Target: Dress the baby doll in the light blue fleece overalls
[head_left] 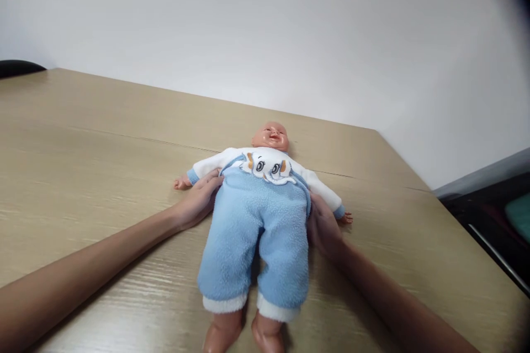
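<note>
A baby doll (254,215) lies on its back on the wooden table, head away from me and bare feet towards me. It wears fleecy light blue overalls (232,237) with white cuffs over a white top, and an animal face is stitched on the chest. My left hand (201,198) grips the doll's side at the waist, below its outstretched arm. On the opposite side my right hand (325,225) holds the doll at the same height. The fingertips of both hands are partly hidden by the clothing.
The wooden table (103,176) has a seam running across it and meets a plain pale wall (207,27) at the back. A dark chair back (20,68) shows at far left. Dark furniture with a green item (519,215) stands beyond the right edge.
</note>
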{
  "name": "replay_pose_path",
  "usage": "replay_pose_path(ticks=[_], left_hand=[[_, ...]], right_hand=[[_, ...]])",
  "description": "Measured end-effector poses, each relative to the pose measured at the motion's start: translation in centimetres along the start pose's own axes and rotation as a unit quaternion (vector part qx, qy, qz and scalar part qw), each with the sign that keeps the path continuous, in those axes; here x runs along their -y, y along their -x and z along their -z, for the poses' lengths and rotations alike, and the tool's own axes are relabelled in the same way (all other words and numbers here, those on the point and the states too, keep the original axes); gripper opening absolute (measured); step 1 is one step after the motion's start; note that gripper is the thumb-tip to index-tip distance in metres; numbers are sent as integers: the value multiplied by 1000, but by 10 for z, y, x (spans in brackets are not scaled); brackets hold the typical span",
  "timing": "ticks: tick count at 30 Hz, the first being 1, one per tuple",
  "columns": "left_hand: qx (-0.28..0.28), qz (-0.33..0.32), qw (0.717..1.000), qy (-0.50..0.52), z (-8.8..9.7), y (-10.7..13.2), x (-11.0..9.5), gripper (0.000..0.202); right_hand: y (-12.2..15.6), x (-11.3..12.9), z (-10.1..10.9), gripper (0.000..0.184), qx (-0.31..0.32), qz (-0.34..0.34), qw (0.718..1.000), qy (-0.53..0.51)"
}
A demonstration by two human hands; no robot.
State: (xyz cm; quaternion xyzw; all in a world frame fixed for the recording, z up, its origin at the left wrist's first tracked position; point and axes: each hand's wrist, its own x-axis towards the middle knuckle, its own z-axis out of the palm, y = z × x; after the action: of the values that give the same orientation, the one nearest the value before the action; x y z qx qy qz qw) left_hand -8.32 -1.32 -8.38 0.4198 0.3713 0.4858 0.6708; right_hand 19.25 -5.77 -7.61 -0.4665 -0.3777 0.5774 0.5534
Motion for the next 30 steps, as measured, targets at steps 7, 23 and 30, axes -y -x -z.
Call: replay_pose_path(ticks=[7,23,30], left_hand=[[93,-63,989,-98,9,6,-17,27],[102,-63,932,-342,11,1,-46,38],[70,16,969,-237,10,20,-46,27]], right_hand=[[10,5,18,29,19,113,983,142],[-5,24,29,33,57,154,933,319],[20,9,18,33,19,-26,999,21]])
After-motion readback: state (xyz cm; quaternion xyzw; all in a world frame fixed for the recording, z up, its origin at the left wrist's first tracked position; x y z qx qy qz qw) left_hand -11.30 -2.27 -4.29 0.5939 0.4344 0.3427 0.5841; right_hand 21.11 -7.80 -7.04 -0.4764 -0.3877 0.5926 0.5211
